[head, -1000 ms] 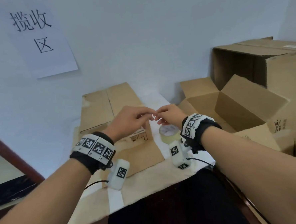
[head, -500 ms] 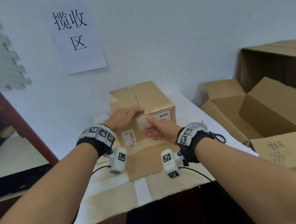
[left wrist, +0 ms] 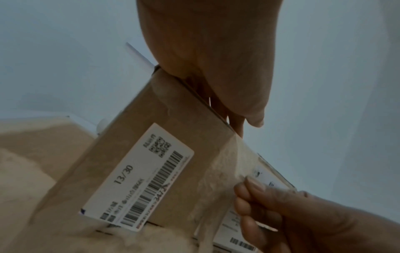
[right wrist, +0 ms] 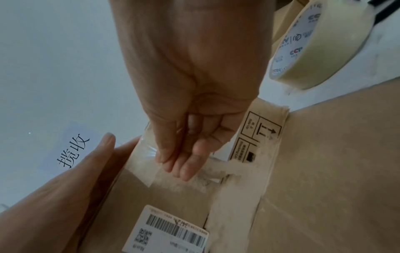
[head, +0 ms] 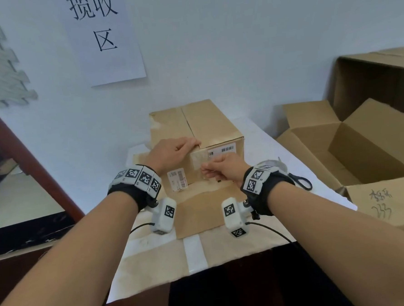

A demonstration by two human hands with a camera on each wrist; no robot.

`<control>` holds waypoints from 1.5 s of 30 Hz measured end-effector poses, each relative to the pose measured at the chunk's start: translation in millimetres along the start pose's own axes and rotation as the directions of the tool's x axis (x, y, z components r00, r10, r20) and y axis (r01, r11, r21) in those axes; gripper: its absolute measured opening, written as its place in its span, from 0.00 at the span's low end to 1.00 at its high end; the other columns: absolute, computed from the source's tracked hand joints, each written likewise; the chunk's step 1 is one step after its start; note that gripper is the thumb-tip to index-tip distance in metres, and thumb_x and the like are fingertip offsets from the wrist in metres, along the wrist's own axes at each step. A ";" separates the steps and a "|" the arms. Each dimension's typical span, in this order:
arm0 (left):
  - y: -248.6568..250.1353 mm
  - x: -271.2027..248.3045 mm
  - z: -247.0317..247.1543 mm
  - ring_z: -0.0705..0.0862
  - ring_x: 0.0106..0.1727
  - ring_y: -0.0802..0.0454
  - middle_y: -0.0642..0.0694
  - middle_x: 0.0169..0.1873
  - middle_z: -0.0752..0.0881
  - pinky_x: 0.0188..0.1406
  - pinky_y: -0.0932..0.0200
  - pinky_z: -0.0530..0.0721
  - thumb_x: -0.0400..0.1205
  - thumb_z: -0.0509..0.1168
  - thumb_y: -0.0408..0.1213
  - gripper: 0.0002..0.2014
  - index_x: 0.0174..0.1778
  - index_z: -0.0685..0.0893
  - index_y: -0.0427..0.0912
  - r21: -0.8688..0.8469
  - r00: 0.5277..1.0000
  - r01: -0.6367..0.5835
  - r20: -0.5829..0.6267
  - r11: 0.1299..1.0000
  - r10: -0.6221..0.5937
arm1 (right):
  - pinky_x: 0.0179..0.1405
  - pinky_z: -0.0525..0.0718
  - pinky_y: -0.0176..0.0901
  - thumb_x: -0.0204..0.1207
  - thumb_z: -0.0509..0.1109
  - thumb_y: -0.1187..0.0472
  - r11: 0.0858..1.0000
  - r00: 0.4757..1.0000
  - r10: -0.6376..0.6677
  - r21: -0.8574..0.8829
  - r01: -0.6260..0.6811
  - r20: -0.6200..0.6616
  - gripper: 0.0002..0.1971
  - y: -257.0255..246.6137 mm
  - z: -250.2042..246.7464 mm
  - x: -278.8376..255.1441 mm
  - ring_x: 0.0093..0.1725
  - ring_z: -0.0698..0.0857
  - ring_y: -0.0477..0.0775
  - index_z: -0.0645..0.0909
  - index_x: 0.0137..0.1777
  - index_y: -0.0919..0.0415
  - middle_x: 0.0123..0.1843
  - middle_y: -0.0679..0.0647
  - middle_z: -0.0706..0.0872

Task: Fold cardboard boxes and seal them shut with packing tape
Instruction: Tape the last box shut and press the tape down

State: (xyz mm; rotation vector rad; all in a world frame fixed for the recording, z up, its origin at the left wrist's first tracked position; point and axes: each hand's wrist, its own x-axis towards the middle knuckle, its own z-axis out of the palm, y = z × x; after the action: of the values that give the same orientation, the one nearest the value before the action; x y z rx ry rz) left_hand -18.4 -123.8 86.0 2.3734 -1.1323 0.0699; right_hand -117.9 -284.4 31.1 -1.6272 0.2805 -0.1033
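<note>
Nearest you, a flat sheet of cardboard (head: 200, 214) lies on the worktop (head: 264, 139), and the closed cardboard box (head: 209, 126) stands on its far part; take that box as your landmark. Your right hand (head: 223, 170) is at the box's near face, its thumb and fingers pinched on the loose end of a clear tape strip (right wrist: 140, 159) that runs down from the top edge over that face. To the left of the strip on the same face sits a white barcode label (left wrist: 138, 178); a second label (head: 222, 149) sits just under the box's top edge, right of the strip. Your left hand (head: 172, 152) lies flat and unclenched on the box's top at the near edge, fingers straight, pressing down beside the centre seam. Right of the box, the tape roll (right wrist: 314, 44) rests on the worktop with black-handled scissors (head: 301, 181) just beyond your right wrist. Further right, open empty cartons (head: 352, 148) stand off the worktop. Behind the box, a paper sign (head: 101, 36) hangs on the wall.
</note>
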 end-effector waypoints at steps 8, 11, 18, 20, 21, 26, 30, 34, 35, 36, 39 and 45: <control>-2.6 2.7 15.3 0.75 0.72 0.61 0.62 0.73 0.76 0.66 0.58 0.76 0.83 0.52 0.65 0.24 0.73 0.77 0.63 0.211 0.994 -0.075 -0.065 0.975 0.090 | 0.22 0.74 0.31 0.78 0.72 0.59 1.000 0.999 -0.015 -0.006 0.014 -0.053 0.08 2.4 6.2 8.3 0.35 0.90 0.50 0.88 0.41 0.61 0.41 0.58 0.92; -8.1 5.0 23.3 0.75 0.72 0.59 0.62 0.74 0.75 0.64 0.57 0.77 0.82 0.54 0.66 0.26 0.75 0.74 0.63 0.282 0.991 -0.067 -0.093 0.957 0.097 | 0.21 0.73 0.32 0.78 0.72 0.60 1.000 0.997 -0.025 0.001 0.025 -0.070 0.08 5.3 8.0 11.1 0.36 0.90 0.53 0.89 0.41 0.61 0.40 0.59 0.92; -8.6 3.9 26.6 0.75 0.74 0.53 0.58 0.76 0.74 0.66 0.50 0.79 0.83 0.47 0.58 0.26 0.78 0.71 0.60 0.351 0.990 -0.090 -0.071 0.932 0.122 | 0.24 0.75 0.35 0.76 0.73 0.57 0.990 0.994 -0.087 -0.120 0.077 -0.073 0.10 9.6 3.0 14.5 0.27 0.86 0.43 0.89 0.42 0.65 0.33 0.55 0.90; -9.1 3.0 26.5 0.73 0.76 0.52 0.57 0.77 0.73 0.69 0.50 0.77 0.84 0.47 0.56 0.26 0.79 0.69 0.60 0.376 0.989 -0.104 -0.062 0.921 0.137 | 0.27 0.78 0.36 0.75 0.74 0.56 0.985 0.993 -0.093 -0.149 0.082 -0.066 0.11 7.5 1.1 14.3 0.24 0.82 0.41 0.90 0.43 0.65 0.34 0.56 0.90; -11.6 3.2 26.8 0.72 0.77 0.52 0.57 0.78 0.72 0.70 0.51 0.75 0.86 0.51 0.53 0.24 0.80 0.67 0.60 0.391 0.987 -0.116 -0.059 0.913 0.151 | 0.28 0.79 0.36 0.75 0.74 0.55 0.985 0.995 -0.084 -0.159 0.074 -0.059 0.11 5.1 0.6 12.7 0.26 0.84 0.43 0.90 0.44 0.65 0.35 0.57 0.90; -15.2 0.3 26.2 0.67 0.80 0.49 0.54 0.80 0.69 0.75 0.50 0.70 0.82 0.55 0.61 0.33 0.83 0.63 0.53 0.470 0.978 -0.191 0.013 0.862 0.209 | 0.24 0.79 0.30 0.73 0.74 0.47 0.960 0.995 0.093 -0.263 -0.097 -0.029 0.18 2.4 -12.0 2.8 0.36 0.90 0.50 0.87 0.47 0.64 0.39 0.57 0.91; -17.8 2.3 28.9 0.61 0.83 0.48 0.52 0.84 0.58 0.80 0.48 0.62 0.79 0.64 0.59 0.42 0.85 0.52 0.52 0.554 0.976 -0.209 0.065 0.805 0.209 | 0.34 0.79 0.32 0.75 0.71 0.48 0.904 0.982 -0.140 -0.422 0.073 -0.129 0.16 -8.4 -24.4 -12.7 0.28 0.83 0.37 0.89 0.39 0.60 0.30 0.50 0.89; -21.3 5.5 26.9 0.52 0.85 0.51 0.51 0.86 0.44 0.84 0.47 0.55 0.74 0.72 0.56 0.54 0.86 0.42 0.50 0.568 0.976 -0.218 0.141 0.794 0.167 | 0.39 0.75 0.35 0.74 0.68 0.39 0.680 0.737 -0.616 -0.659 0.320 -0.278 0.15 -39.1 -15.6 -13.2 0.34 0.77 0.40 0.85 0.50 0.48 0.33 0.42 0.79; -20.5 5.4 27.5 0.51 0.85 0.51 0.50 0.86 0.45 0.84 0.48 0.54 0.74 0.72 0.56 0.54 0.86 0.43 0.49 0.564 0.977 -0.214 0.137 0.798 0.165 | 0.47 0.74 0.38 0.72 0.68 0.36 0.597 0.696 -0.677 -0.733 0.327 -0.240 0.19 -43.8 -12.0 -8.4 0.41 0.77 0.41 0.82 0.57 0.45 0.40 0.42 0.79; -19.9 5.1 28.0 0.51 0.86 0.51 0.49 0.86 0.45 0.84 0.48 0.53 0.75 0.72 0.56 0.53 0.86 0.43 0.47 0.560 0.978 -0.206 0.133 0.803 0.159 | 0.56 0.72 0.42 0.70 0.68 0.33 0.512 0.697 -0.695 -0.800 0.311 -0.174 0.26 -45.5 -9.0 -1.8 0.50 0.77 0.42 0.77 0.64 0.44 0.49 0.42 0.79; -20.3 4.7 27.9 0.49 0.86 0.53 0.48 0.86 0.46 0.84 0.52 0.50 0.78 0.68 0.58 0.51 0.86 0.43 0.45 0.567 0.980 -0.199 0.137 0.799 0.147 | 0.74 0.62 0.54 0.65 0.67 0.29 0.266 0.838 -0.545 -0.938 0.223 0.045 0.41 -43.0 -7.5 17.0 0.74 0.67 0.51 0.64 0.77 0.45 0.74 0.47 0.70; -21.7 6.7 27.6 0.49 0.85 0.56 0.51 0.86 0.47 0.84 0.53 0.49 0.79 0.67 0.56 0.47 0.86 0.44 0.48 0.549 0.976 -0.213 0.148 0.808 0.157 | 0.81 0.54 0.57 0.68 0.67 0.30 0.125 0.928 -0.358 -0.980 0.153 0.100 0.45 -34.3 -17.9 33.1 0.83 0.56 0.53 0.57 0.82 0.48 0.84 0.47 0.57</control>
State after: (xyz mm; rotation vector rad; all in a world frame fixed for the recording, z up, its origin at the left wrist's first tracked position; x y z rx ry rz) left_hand -2.5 -130.0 54.6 2.7833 -1.5632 0.4184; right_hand -86.1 -308.0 63.1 -3.0629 0.1626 -0.3984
